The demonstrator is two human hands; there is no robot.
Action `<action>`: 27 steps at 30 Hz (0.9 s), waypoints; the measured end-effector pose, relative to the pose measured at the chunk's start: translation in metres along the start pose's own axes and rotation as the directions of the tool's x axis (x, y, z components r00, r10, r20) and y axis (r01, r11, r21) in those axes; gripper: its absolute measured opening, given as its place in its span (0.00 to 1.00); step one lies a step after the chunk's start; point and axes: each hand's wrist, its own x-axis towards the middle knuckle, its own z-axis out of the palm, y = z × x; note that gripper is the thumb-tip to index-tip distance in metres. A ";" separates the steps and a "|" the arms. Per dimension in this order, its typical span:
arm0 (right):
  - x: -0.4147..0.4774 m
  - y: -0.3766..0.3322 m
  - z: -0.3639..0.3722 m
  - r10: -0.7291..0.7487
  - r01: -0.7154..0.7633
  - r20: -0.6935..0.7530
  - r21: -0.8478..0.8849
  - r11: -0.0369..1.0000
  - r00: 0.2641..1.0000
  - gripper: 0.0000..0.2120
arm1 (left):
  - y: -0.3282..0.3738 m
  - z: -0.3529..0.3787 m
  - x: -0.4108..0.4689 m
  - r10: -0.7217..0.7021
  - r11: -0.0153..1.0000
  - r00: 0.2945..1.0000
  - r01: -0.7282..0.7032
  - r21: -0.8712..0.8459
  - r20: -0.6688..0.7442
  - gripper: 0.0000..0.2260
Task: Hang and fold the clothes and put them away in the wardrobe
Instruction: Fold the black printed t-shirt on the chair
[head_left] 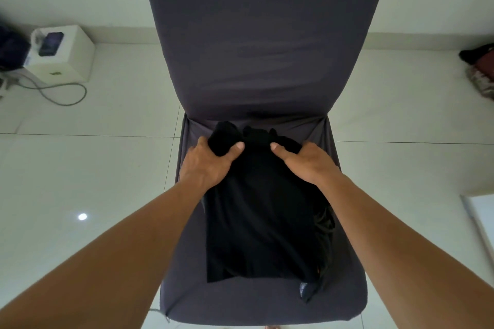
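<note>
A black garment [263, 224] lies partly folded on the seat of a chair with a dark grey cover [256, 48]. My left hand [207, 163] grips the garment's far left corner, thumb on top and fingers curled under the cloth. My right hand [307, 161] holds the far right corner the same way, thumb pointing inward. More dark cloth, with a small patterned piece [304, 288], pokes out under the garment's near right edge. No wardrobe or hanger is in view.
White tiled floor [93, 181] surrounds the chair. A white box [65, 57] with a dark device on it and a grey cable [64, 93] sit at the far left by the wall. A dark heap of cloth [481, 67] lies at the far right.
</note>
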 end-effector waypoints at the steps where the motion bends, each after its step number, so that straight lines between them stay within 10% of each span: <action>1: 0.001 -0.001 -0.002 -0.025 0.025 0.017 0.048 0.999 1.000 0.45 | -0.001 0.001 -0.001 0.003 1.000 1.000 -0.003 0.010 0.023 0.40; 9: 0.006 -0.003 -0.011 -0.137 0.143 -0.046 0.183 0.973 0.990 0.04 | 0.011 0.000 -0.011 0.067 0.995 0.963 -0.083 -0.052 -0.261 0.16; 13: 0.004 -0.009 -0.013 -0.077 0.058 0.060 0.281 0.958 0.995 0.19 | 0.014 -0.002 -0.012 0.045 0.964 0.962 -0.113 -0.241 -0.270 0.19; 19: 0.009 -0.014 -0.020 -0.085 0.077 0.017 0.271 0.959 0.996 0.14 | 0.023 -0.003 -0.012 -0.042 0.992 0.975 0.015 -0.123 -0.219 0.19; 23: 0.003 -0.009 -0.021 -0.089 0.061 0.050 0.415 0.908 0.995 0.10 | 0.032 0.002 -0.021 0.247 0.967 0.911 -0.208 0.148 -0.331 0.12; 27: 0.002 -0.002 -0.031 -0.023 -0.075 0.146 0.627 0.776 0.989 0.13 | 0.049 0.013 -0.031 0.264 0.952 0.964 -0.255 -0.167 0.031 0.03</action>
